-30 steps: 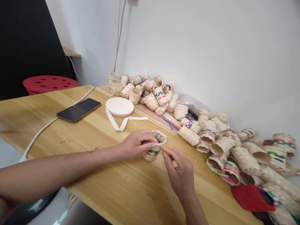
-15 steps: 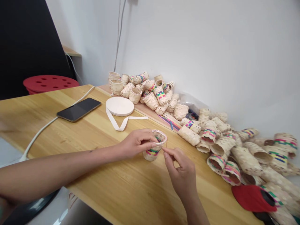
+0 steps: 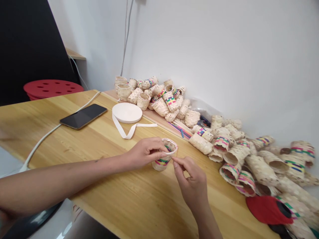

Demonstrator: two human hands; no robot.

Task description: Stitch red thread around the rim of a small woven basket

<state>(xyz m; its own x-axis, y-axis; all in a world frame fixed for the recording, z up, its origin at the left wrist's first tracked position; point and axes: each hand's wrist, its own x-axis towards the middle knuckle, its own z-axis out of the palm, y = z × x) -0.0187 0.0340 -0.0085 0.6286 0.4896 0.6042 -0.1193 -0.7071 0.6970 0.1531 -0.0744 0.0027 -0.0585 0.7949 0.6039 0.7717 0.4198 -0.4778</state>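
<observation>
A small woven basket (image 3: 159, 165) with a coloured band stands upright on the wooden table. Its rim is bound with white tape wrapped in red thread. My left hand (image 3: 149, 151) grips that rim on the near left side, fingers inside and thumb outside. To the right of the basket, my right hand (image 3: 190, 177) is closed in a pinch close to the rim. A thin thread runs from the rim toward the pinch; whether a needle is there is too small to tell. Behind the basket lies a roll of white tape (image 3: 127, 113) with its loose end folded on the table.
A phone (image 3: 84, 116) and a white cable (image 3: 41, 141) lie on the left of the table (image 3: 139, 199). Many woven baskets (image 3: 170, 101) are heaped along the wall, with coloured strips (image 3: 177, 127) among them. A red cap-like item (image 3: 266, 209) lies at right. A red stool (image 3: 53, 89) stands beyond.
My right hand has shifted very slightly left, toward the basket's rim. My left hand and the basket have hardly moved.
</observation>
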